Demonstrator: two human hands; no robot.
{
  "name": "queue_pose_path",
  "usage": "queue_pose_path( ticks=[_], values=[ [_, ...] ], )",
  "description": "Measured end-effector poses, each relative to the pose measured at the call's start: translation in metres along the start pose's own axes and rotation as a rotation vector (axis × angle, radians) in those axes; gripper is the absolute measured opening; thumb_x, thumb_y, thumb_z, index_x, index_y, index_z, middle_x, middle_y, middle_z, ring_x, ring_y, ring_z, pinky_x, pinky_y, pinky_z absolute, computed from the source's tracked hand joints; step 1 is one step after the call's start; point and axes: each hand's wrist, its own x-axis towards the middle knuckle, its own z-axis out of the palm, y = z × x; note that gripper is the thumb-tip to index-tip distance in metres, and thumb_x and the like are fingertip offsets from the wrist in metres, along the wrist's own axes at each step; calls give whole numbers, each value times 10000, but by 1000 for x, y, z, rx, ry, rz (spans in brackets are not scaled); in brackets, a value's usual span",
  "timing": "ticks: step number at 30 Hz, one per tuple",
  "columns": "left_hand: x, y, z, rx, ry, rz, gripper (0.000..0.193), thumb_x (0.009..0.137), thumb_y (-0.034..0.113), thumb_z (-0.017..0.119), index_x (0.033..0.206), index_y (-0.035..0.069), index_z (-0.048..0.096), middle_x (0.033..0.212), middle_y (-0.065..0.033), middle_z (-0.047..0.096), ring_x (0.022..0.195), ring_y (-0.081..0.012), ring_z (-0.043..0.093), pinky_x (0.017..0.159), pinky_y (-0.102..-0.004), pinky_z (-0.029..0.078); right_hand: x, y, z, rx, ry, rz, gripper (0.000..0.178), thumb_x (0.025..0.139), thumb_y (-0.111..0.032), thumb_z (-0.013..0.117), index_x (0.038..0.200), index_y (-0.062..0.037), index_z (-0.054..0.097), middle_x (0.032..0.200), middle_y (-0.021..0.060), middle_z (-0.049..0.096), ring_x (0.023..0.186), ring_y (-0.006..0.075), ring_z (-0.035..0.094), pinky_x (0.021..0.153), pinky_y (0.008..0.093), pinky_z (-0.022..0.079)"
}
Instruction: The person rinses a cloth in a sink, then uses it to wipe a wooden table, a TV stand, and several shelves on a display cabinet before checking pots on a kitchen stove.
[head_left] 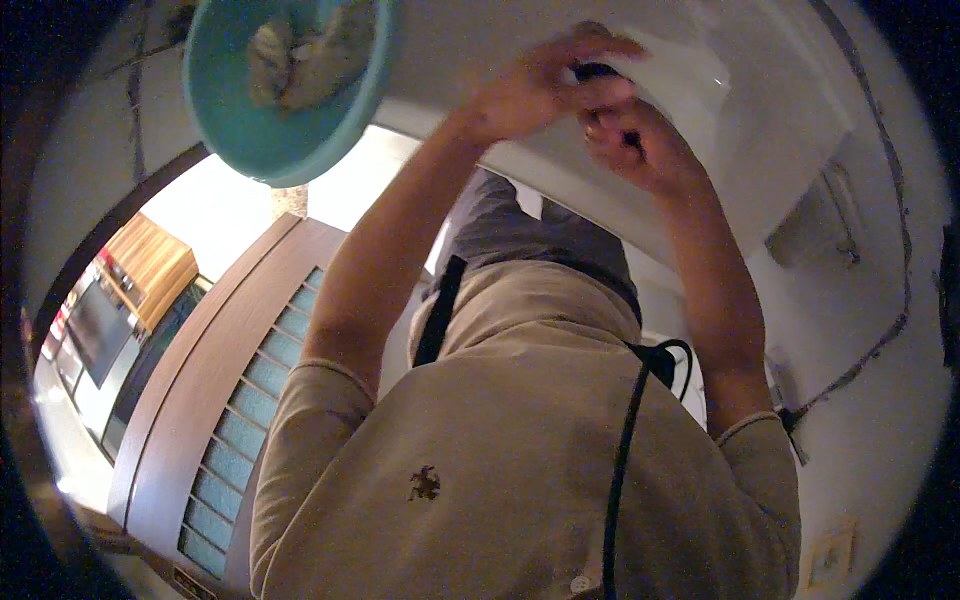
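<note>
Both my hands are close together over a smooth white tub-like basin (740, 130), at the top of the view. My left hand (535, 95) reaches in with one finger stretched out and the thumb below. Something small and dark (595, 71) shows between its thumb and fingers, too dim to name. My right hand (645, 145) is closed, its curled fingers meeting the left hand's thumb side. A dark spot shows within its grip; what it holds, if anything, cannot be made out.
A turquoise plastic basin (270, 165) with a crumpled greyish cloth (310, 60) stands at the upper left. A brown wooden door (190, 400) with blue-green panes is at the left, a wood-fronted cabinet (150, 260) beyond. A shelf-like wall fixture (815, 220) is at the right.
</note>
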Motion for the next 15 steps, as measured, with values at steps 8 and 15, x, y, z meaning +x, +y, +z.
queue_pose_path(
  ticks=[8,15],
  values=[
    [9,-34,26,852,-398,18,373,1062,404,488,1175,145,731,1098,-145,754,994,-357,732,899,-445,577,6,-16,11,-854,328,323,173,833,-177,753,879,-104,603,712,0,588,532,132,504,473,310,376],
    [31,-71,57,1001,-134,-422,364,1061,348,458,1141,97,710,1021,-137,757,922,-338,733,827,-462,591,36,15,-30,-1637,795,-190,339,886,-275,742,1076,-31,602,1043,162,748,988,350,715,851,423,558]
  ],
)
